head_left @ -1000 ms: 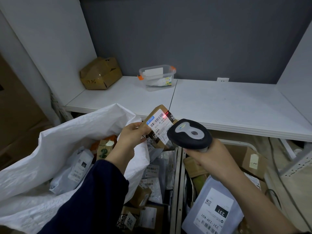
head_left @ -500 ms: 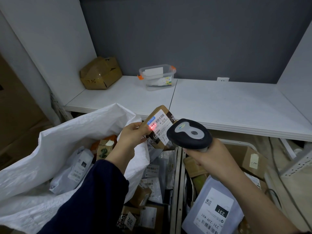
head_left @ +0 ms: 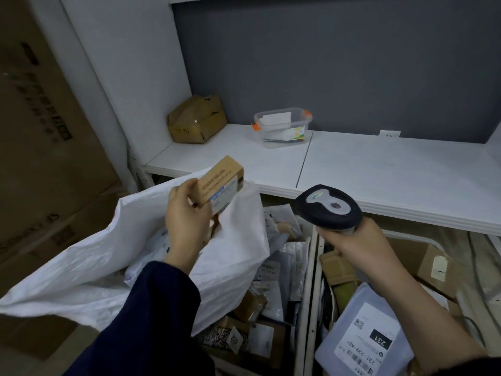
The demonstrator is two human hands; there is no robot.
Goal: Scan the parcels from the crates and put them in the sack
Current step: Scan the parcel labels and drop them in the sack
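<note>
Left hand point(head_left: 187, 213) pinches the small cardboard parcel point(head_left: 219, 183) by one end, just above the sack point(head_left: 108, 253) mouth. It looks light, stiff and smooth-sided, so gripping across its narrow faces should hold. Right hand point(head_left: 357, 240) wraps the scanner point(head_left: 328, 207) handle, beside the sack.

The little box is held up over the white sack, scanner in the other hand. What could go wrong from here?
The left hand grips the small brown box by one end, near the rim of the white sack; it could slip and drop into the crate instead. The sack's mouth sags with neither hand holding it open, since the right hand holds the scanner, so the box might catch on the fabric.
</note>
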